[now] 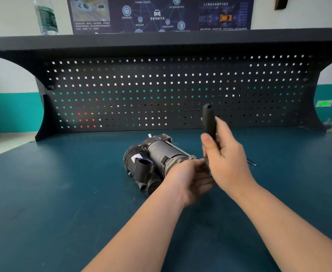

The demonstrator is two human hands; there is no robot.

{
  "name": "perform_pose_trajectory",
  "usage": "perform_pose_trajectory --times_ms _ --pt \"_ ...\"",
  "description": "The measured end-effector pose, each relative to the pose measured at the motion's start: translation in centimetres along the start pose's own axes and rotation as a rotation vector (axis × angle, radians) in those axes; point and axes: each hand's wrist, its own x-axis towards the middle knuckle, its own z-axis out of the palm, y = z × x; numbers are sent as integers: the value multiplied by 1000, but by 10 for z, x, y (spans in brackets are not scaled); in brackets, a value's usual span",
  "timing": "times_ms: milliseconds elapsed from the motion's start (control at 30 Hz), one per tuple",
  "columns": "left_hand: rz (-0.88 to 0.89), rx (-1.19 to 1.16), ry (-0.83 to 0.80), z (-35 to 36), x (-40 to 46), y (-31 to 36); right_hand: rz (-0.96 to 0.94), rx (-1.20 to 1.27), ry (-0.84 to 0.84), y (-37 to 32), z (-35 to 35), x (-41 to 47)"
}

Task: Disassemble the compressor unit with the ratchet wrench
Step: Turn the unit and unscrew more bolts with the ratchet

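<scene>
Right hand (226, 161) grips ratchet wrench (209, 122) beside compressor unit (155, 160); label unreadable.

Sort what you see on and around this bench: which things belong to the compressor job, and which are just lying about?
In the job:
compressor unit on the bench
ratchet wrench, gripped by the right hand
left hand at the unit's near end

Lying about:
water bottle on the shelf
thin metal piece on the bench, too small to identify
</scene>
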Motion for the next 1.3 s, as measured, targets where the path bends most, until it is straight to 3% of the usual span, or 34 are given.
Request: perform_pose_trajectory --times_ms 200,300,400,500,567,600,667,767,833,867,933,1067,1133,1200,1300 --pt "-12 -11 2 0 -2 0 -53 17 -16 1 2 -4" --pt "-19 -32 44 2 -3 1 66 106 140 0 8 -2" --pt "-25 -53 55 4 -1 1 463 249 438 7 6 8" --pt "-37 -49 52 5 1 1 1035 676 661 15 0 11" --pt "-41 -58 49 4 3 0 1171 818 695 13 1 9" --pt "-43 -57 47 4 4 0 1102 750 669 14 2 9" --pt "-38 -50 29 3 4 0 686 429 531 10 3 10" --pt "-11 -38 0 3 2 0 -9 -40 79 3 1 3" --pt "-7 -40 8 2 2 0 -182 -221 -71 1 3 -1" --pt "-8 -51 22 1 2 0 -173 -205 -50 -1 4 -1" --pt "-18 -89 49 2 2 1 36 -18 148 -2 7 1" --pt "-26 -97 61 5 2 1 973 664 645 12 0 13" --pt "-29 -89 54 4 3 1 1166 833 690 15 0 11" --pt "-20 -84 45 4 4 0 962 630 608 15 3 10" --pt "2 -69 1 4 3 -1 236 166 302 4 4 7"
